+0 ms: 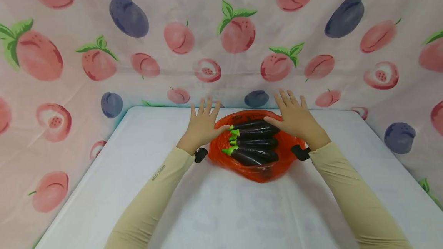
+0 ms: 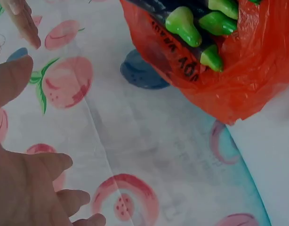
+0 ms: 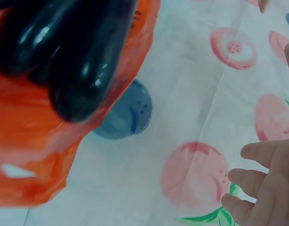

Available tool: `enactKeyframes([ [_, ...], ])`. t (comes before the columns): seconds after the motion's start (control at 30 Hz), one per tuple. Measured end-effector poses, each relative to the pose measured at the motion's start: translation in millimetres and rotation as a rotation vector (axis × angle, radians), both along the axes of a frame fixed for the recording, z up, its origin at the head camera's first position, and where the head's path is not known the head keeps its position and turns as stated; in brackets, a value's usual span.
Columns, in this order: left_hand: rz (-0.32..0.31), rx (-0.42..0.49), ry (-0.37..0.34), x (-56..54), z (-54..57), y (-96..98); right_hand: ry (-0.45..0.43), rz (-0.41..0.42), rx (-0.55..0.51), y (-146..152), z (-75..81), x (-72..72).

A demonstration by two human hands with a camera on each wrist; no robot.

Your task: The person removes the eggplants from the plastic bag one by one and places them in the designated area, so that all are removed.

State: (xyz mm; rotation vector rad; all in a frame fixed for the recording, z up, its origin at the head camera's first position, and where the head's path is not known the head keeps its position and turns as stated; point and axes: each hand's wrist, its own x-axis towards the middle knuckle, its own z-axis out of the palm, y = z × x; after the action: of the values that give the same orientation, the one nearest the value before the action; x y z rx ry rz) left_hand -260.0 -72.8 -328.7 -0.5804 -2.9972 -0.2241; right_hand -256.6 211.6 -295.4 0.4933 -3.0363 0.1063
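Several dark purple eggplants (image 1: pixel 256 142) with green stem ends lie side by side in an opened red plastic bag (image 1: pixel 263 174) on the white table. In the left wrist view, their green caps (image 2: pixel 183 26) show near black lettering on the bag. Glossy rounded ends of the eggplants (image 3: pixel 83 80) fill the upper left of the right wrist view. My left hand (image 1: pixel 204 124), fingers spread straight, hovers at the bag's left side. Over its right side, my right hand (image 1: pixel 295 118) is likewise spread. Neither hand holds anything.
The white table (image 1: pixel 166 203) reaches back to a pale cloth (image 1: pixel 238 68) printed with peaches and plums, which hangs behind and along both sides. A black wrist strap part (image 1: pixel 200 155) shows beside the left wrist, and another (image 1: pixel 300 152) beside the right.
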Motion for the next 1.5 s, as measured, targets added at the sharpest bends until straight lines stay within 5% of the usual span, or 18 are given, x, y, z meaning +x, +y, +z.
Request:
enactKeyframes([
  [0.43, -0.259, -0.083, -0.106, -15.0, -8.5, 16.9, 0.020, -0.012, 0.039, 37, -15.0, 3.2],
  [0.83, -0.412, -0.313, 0.035, -30.9, -13.8, 35.2, 0.069, -0.022, 0.064, 56, -33.7, 7.6],
  [1.13, -0.442, -0.355, 0.069, -43.0, -24.3, 46.0, 0.129, -0.007, 0.070, 68, -56.2, 6.2],
  [1.5, -0.402, -0.149, -0.077, -51.7, -35.8, 56.9, 0.127, -0.003, 0.068, 77, -75.3, 7.2],
])
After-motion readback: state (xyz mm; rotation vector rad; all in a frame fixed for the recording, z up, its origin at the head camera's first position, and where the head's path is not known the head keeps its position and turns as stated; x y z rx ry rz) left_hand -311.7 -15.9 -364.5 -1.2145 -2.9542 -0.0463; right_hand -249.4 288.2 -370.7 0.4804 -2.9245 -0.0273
